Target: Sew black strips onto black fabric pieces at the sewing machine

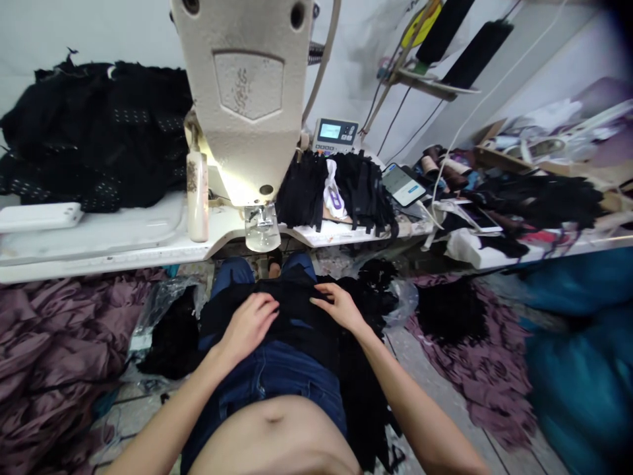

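A piece of black fabric point(294, 307) lies across my lap over blue jeans. My left hand point(251, 323) rests on its left part, fingers curled together with the tips pressed into the cloth. On the right side of the same fabric is my right hand point(341, 305), its thumb and fingers apart and touching the cloth. Just beyond my knees stands a sewing machine point(247, 86) with its lamp lit. Its needle area is partly hidden behind a clear plastic guard point(262, 227).
A heap of black garments point(99, 132) sits left on the white table point(123, 254). Black strips point(366, 191), a phone point(403, 185) and a control panel point(336, 135) lie right of the machine. Mauve cloth point(59, 343) and teal bundles point(583, 369) cover parts of the floor.
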The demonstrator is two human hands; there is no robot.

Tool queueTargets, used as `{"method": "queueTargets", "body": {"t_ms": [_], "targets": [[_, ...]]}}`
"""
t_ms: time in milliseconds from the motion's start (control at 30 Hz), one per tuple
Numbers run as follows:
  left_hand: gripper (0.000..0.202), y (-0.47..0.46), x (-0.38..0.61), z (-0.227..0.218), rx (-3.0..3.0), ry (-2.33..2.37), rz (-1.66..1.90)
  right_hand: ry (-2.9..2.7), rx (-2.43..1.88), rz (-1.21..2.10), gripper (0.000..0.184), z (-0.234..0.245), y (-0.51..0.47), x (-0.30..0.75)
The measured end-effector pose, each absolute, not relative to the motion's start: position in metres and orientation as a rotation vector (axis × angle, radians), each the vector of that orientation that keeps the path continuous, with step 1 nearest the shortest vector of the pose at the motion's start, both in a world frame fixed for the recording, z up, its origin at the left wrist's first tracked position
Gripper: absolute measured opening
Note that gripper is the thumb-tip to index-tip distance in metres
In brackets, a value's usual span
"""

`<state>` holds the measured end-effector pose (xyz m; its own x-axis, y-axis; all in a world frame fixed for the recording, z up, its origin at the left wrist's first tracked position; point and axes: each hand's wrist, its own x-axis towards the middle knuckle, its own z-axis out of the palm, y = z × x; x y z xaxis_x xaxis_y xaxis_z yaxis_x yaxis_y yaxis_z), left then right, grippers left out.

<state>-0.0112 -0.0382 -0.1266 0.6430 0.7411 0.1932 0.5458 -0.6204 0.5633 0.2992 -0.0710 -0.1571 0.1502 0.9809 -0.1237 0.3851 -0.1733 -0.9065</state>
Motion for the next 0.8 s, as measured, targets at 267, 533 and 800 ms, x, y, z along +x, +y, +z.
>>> {"method": "queueTargets", "body": {"t_ms": [267, 533, 800], "targets": [[0.021, -0.067, -0.013, -0.142, 2.440, 0.769, 0.384, -1.446, -1.697, 1.435, 0.053, -0.158, -0.142, 0.309], [0.022, -0.069, -0.034, -0.097, 2.618, 0.681, 0.865, -1.526, -1.562, 1.426, 0.038, -0.138, -0.156, 0.311], [0.021, -0.076, -0.063, -0.092, 2.555, 0.813, 0.487, -1.223, -1.407, 1.584, 0.051, -0.095, -0.111, 0.303]]}}
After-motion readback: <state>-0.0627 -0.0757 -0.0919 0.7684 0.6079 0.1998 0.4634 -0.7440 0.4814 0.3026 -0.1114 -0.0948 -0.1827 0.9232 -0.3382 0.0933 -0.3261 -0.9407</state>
